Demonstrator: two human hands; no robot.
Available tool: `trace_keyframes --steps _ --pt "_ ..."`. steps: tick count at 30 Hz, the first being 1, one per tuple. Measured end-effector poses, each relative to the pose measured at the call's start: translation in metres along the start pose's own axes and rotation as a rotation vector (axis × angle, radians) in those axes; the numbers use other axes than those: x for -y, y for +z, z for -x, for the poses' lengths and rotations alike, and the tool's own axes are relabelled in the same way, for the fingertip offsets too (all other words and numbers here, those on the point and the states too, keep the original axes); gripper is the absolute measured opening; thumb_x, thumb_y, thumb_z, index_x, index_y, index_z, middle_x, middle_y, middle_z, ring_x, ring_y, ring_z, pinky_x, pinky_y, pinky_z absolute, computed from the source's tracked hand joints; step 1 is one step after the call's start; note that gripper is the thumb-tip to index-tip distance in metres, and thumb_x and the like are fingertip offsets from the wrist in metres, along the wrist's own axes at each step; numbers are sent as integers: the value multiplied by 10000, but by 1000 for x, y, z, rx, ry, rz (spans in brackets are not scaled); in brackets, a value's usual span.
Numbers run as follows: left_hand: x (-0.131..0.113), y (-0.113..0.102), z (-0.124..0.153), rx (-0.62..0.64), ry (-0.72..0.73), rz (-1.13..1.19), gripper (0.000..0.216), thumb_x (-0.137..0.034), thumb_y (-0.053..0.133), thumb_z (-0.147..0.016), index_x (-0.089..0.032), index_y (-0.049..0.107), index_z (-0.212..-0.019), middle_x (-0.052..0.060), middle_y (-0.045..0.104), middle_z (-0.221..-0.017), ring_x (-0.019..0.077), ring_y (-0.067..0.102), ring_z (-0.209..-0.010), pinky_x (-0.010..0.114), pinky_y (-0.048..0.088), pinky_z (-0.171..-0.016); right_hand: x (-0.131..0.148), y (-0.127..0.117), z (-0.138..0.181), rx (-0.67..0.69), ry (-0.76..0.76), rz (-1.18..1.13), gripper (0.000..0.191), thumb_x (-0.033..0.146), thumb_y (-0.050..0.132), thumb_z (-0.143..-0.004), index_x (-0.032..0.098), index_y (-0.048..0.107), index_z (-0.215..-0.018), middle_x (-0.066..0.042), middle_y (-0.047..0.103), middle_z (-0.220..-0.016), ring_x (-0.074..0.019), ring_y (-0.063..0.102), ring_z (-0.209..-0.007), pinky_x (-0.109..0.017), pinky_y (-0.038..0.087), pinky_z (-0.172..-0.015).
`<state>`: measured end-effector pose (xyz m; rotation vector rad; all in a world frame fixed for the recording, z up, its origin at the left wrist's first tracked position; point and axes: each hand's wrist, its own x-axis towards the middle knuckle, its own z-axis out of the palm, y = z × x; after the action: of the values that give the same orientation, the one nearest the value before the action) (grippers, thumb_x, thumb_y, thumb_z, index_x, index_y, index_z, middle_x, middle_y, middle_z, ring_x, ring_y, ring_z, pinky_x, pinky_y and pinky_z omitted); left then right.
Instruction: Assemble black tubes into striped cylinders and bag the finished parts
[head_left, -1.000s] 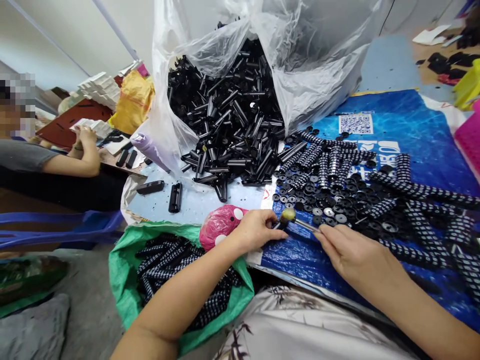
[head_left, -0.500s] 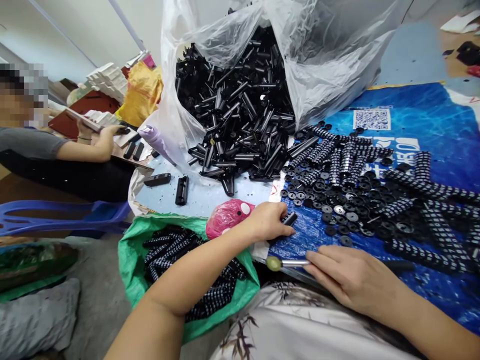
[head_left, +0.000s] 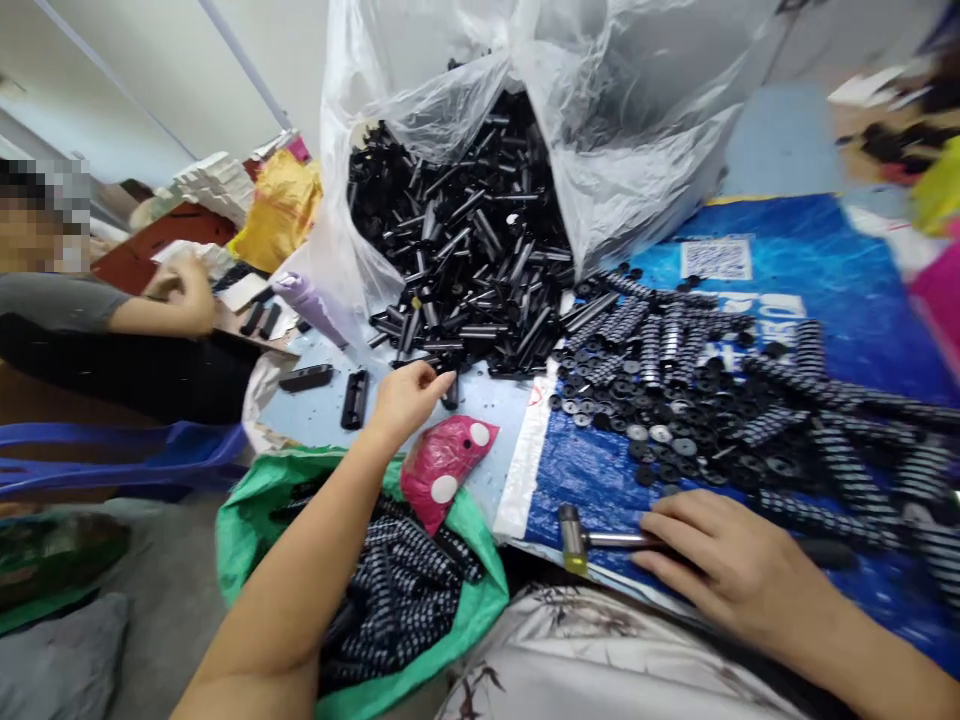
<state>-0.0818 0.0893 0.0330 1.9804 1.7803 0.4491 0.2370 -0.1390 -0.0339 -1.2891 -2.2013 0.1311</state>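
Observation:
My left hand (head_left: 409, 395) reaches forward to the near edge of a heap of black plastic tubes (head_left: 469, 250) spilling from a clear plastic bag (head_left: 600, 130); its fingers pinch at a black tube there. My right hand (head_left: 720, 560) lies over the handle of a small metal hammer (head_left: 581, 538) on the blue tarp (head_left: 787, 280), fingers curled loosely on it. Black washers (head_left: 652, 425) and stacked black-and-white rolls (head_left: 825, 400) cover the tarp ahead of it.
A green bag (head_left: 262, 500) of finished stacked rolls sits below my left arm, with a pink bag (head_left: 442, 460) beside it. Two black parts (head_left: 330, 385) lie on the pale board. Another person's hand (head_left: 184, 290) works at far left. A blue chair edge (head_left: 120, 460) runs left.
My left hand left the spot by the tarp and moved forward-left to the tube heap. The hammer, raised a second ago, now lies flat on the tarp under my right hand.

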Motion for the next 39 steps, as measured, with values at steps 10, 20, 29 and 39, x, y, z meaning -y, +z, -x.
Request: trace_keyframes --steps 10,20,29,39 --pt "-3 18 -30 45 -191 315 119 -153 654 -628 -203 575 -702 -70 450 -441 108 377 -383 225 258 -401 -107 -77 -3 -165 578 522 297 382 493 -987 179 675 -1107 -122 748 -999 -277 704 -895 -391 529 -787" --pt "-45 13 4 -4 -341 1121 178 -152 650 -721 -184 537 -855 -39 601 -574 88 483 -399 164 371 -384 -166 -73 -43 59 575 411 271 333 548 -896 192 696 -1075 -117 736 -892 -286 673 -853 -430 515 -786" --pt "-114 64 65 301 -229 1195 354 -405 752 -790 -166 610 -1008 -43 620 -646 50 474 -450 147 344 -439 -48 -49 -41 -176 1039 -1214 547 650 607 -857 210 667 -1175 -75 715 -953 -206 674 -754 -356 565 -639" --pt "-125 97 106 471 -155 1099 375 -536 642 -860 -176 575 -942 -44 594 -646 54 437 -429 195 295 -452 6 -10 -57 -320 1134 -1428 533 681 622 -846 209 637 -1094 65 478 -592 -65 353 -426 -209 257 -411"
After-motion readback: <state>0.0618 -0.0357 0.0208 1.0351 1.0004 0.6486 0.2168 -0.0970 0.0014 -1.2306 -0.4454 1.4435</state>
